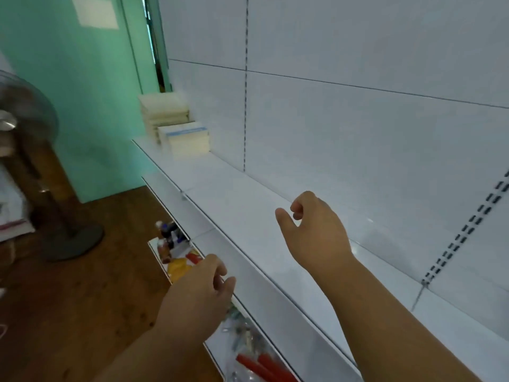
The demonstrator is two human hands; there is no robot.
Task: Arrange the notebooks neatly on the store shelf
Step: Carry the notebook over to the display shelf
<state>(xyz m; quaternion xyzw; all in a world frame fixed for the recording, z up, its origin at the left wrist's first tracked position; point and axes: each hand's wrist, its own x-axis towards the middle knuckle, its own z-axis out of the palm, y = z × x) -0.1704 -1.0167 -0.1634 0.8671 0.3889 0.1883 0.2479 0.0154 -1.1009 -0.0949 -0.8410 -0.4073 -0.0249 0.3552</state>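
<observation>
Notebooks sit stacked at the far left end of the shelf, well apart from both hands. Left hand and right hand hover loosely curled, holding nothing; the left appears nearer the stacks.

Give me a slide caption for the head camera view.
Both hands, left and right, hover empty over a white shelf; notebook stacks sit at its far end.

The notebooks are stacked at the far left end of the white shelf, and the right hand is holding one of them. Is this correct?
Not quite. The head view shows the right hand empty, fingers loosely curled above the white shelf. The notebooks are indeed stacked at its far left end.
</observation>
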